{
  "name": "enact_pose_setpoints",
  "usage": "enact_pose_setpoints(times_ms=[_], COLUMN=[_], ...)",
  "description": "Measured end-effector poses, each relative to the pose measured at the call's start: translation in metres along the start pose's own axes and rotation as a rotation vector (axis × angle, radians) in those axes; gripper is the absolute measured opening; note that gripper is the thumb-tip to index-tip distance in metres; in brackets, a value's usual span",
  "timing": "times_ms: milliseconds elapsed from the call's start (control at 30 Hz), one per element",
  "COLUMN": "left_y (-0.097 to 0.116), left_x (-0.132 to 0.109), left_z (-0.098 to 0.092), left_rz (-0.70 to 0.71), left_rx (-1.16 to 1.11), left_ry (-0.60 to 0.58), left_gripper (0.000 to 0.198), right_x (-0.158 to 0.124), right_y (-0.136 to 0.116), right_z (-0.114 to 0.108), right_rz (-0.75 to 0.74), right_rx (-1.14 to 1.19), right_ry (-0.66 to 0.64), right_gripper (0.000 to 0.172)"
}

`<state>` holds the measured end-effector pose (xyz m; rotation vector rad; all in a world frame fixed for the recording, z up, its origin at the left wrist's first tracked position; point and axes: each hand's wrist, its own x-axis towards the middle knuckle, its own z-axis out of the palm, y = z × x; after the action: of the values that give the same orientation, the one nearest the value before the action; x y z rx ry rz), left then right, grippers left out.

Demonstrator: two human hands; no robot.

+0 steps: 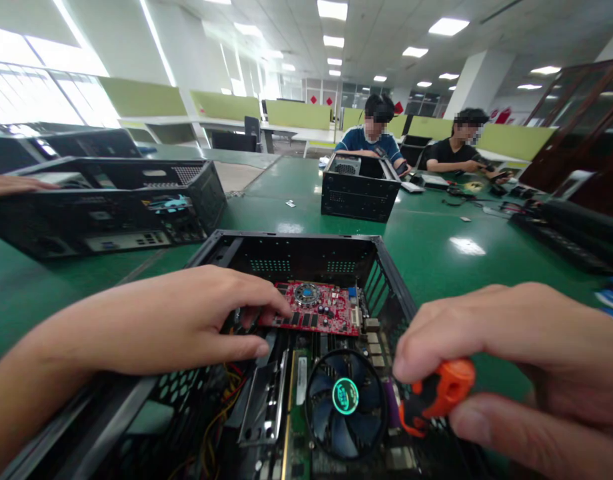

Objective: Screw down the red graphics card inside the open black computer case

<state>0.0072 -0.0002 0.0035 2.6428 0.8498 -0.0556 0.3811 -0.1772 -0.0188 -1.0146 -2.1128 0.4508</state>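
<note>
A computer case lies before me with its inside exposed. In it, a red graphics card with a small round fan shows face-up, tilted towards me. My left hand reaches over the case; its index fingertip rests on the card's left end, the thumb stretched apart from it. Some of its other fingers are partly hidden. At the case's right side, my right hand is closed on an orange and black screwdriver, whose tip I cannot see. Between the hands sits a black CPU fan, next to a green memory stick.
Another case stands at the left, with another person's hand on it. A smaller case stands further back. Two people sit across the green table. Cables and parts lie at the right.
</note>
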Motion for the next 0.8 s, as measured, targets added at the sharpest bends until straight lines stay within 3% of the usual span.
enact_pose_setpoints(times_ms=[67, 200, 367, 467, 633, 800], left_y=[0.002, 0.001, 0.001, 0.002, 0.000, 0.001], left_x=[-0.001, 0.000, 0.002, 0.001, 0.002, 0.001], left_z=[0.000, 0.001, 0.001, 0.001, 0.000, -0.003], left_rz=[0.004, 0.022, 0.023, 0.024, 0.025, 0.006], left_rx=[0.012, 0.020, 0.002, -0.003, -0.006, -0.021], left_ry=[0.016, 0.013, 0.003, 0.009, 0.011, -0.020], left_gripper=[0.038, 0.038, 0.038, 0.035, 0.034, 0.036], right_x=[0.014, 0.037, 0.038, 0.037, 0.040, 0.039], right_y=[-0.004, -0.010, -0.015, -0.016, -0.008, -0.013], right_z=[0.002, 0.012, 0.020, 0.016, 0.005, 0.013], right_rz=[-0.033, -0.007, -0.005, 0.008, 0.023, 0.009], right_rx=[-0.028, -0.004, -0.049, -0.009, 0.047, 0.098], right_ry=[-0.051, -0.087, -0.088, -0.104, -0.235, -0.206], right_gripper=[0.013, 0.017, 0.024, 0.024, 0.031, 0.007])
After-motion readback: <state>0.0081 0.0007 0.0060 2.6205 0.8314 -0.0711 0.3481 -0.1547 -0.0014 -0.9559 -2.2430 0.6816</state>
